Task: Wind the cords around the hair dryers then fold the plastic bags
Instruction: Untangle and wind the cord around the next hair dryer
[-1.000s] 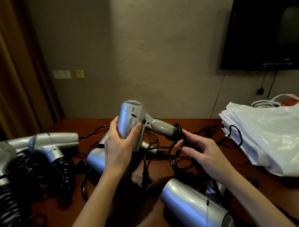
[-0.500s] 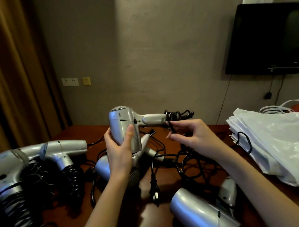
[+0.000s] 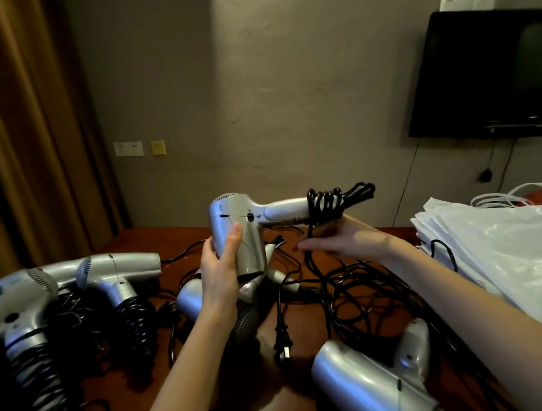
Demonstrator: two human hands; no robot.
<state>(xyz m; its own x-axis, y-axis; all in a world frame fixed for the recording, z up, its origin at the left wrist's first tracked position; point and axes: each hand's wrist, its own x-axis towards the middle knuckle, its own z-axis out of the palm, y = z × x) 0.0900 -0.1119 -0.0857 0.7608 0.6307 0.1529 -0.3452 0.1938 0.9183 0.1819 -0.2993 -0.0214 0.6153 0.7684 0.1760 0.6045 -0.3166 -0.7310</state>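
My left hand (image 3: 221, 269) grips the barrel of a silver hair dryer (image 3: 249, 225) held above the table, its handle pointing right. Several turns of its black cord (image 3: 324, 204) sit coiled around the handle's end. My right hand (image 3: 342, 241) is just under the handle and pinches the cord where it drops toward the tangle of loose cords (image 3: 354, 288) on the table. Two dryers with wound cords (image 3: 121, 280) (image 3: 20, 315) lie at the left. A stack of white plastic bags (image 3: 498, 257) lies at the right.
Another silver dryer (image 3: 373, 378) lies at the near right and one more (image 3: 193, 299) under my left hand. A black plug (image 3: 281, 338) rests on the brown table (image 3: 159, 238). A dark TV (image 3: 487, 74) hangs on the wall, curtains (image 3: 18, 138) at left.
The held dryer has risen and its handle has levelled out. My right hand has carried the cord up around the handle, adding turns at its end.
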